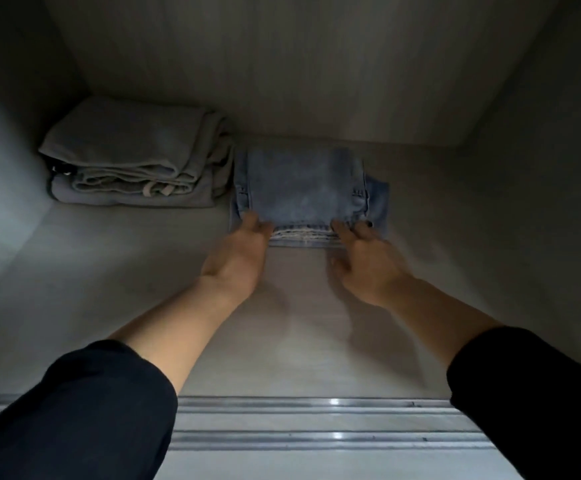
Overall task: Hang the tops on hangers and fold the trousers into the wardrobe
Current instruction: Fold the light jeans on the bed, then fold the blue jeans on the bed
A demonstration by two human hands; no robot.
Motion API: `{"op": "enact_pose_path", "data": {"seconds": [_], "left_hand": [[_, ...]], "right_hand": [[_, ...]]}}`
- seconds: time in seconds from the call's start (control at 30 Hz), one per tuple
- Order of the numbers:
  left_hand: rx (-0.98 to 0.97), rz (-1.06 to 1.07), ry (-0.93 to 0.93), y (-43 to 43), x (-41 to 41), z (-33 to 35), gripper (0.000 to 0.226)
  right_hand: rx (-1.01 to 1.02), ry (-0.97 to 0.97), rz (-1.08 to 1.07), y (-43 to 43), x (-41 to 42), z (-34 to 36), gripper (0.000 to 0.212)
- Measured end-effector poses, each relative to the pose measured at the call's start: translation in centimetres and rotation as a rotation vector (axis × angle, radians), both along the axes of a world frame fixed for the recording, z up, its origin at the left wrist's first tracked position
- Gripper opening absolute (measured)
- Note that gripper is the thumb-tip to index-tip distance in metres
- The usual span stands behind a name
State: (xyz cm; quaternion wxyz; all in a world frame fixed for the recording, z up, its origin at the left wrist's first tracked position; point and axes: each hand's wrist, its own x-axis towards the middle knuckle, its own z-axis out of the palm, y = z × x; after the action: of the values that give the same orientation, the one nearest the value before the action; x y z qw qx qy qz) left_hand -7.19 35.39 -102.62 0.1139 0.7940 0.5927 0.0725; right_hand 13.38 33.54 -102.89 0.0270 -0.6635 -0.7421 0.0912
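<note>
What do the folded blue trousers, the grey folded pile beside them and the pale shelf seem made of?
The folded blue trousers look like faded denim: washed-out blue, stitched seams, frayed whitish hem. The grey folded pile seems soft matte jersey or fleece, given its thick rounded folds. The pale shelf looks like matte laminated board with faint grain, though it may be wood.

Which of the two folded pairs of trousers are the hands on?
The blue jeans, right of the grey pair; the left hand and right hand touch their near edge.
</note>
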Motion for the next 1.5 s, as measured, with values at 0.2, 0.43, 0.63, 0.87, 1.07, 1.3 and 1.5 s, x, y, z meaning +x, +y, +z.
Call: {"op": "enact_pose_path", "data": {"seconds": [0.2, 0.43, 0.63, 0.87, 1.07, 1.3, 1.5], "left_hand": [[0.091, 0.005, 0.004, 4.3, -0.3, -1.6, 0.056], [0.042, 0.031, 0.05, 7.5, -0.1, -1.3, 0.059], [-0.215, -0.003, 0.085, 4.4, -0.5, -0.7, 0.059], [-0.338, 0.086, -0.05, -3.9, -0.3, 4.5, 0.059], [-0.359, 0.017, -0.123, -10.2, 1.2, 19.1, 0.051], [-0.374, -0.053, -0.051, -16.3, 0.2, 40.0, 0.04], [-0.369, -0.251, 0.009, -20.7, 2.3, 54.6, 0.037]], "right_hand": [[-0.015, -0.036, 0.011, 4.2, -0.6, -0.9, 0.073], [-0.076, -0.044, -0.02, 7.8, -1.3, -0.7, 0.073], [-0.234, 0.065, -0.04, 5.0, -1.3, -0.1, 0.077], [-0.25, 0.198, -0.105, -4.8, -2.5, 4.6, 0.072], [-0.316, 0.239, -0.172, -12.4, -4.5, 19.5, 0.076], [-0.313, 0.225, -0.307, -20.3, -4.5, 41.1, 0.073], [-0.261, 0.199, -0.479, -27.6, -2.4, 56.4, 0.065]]}}
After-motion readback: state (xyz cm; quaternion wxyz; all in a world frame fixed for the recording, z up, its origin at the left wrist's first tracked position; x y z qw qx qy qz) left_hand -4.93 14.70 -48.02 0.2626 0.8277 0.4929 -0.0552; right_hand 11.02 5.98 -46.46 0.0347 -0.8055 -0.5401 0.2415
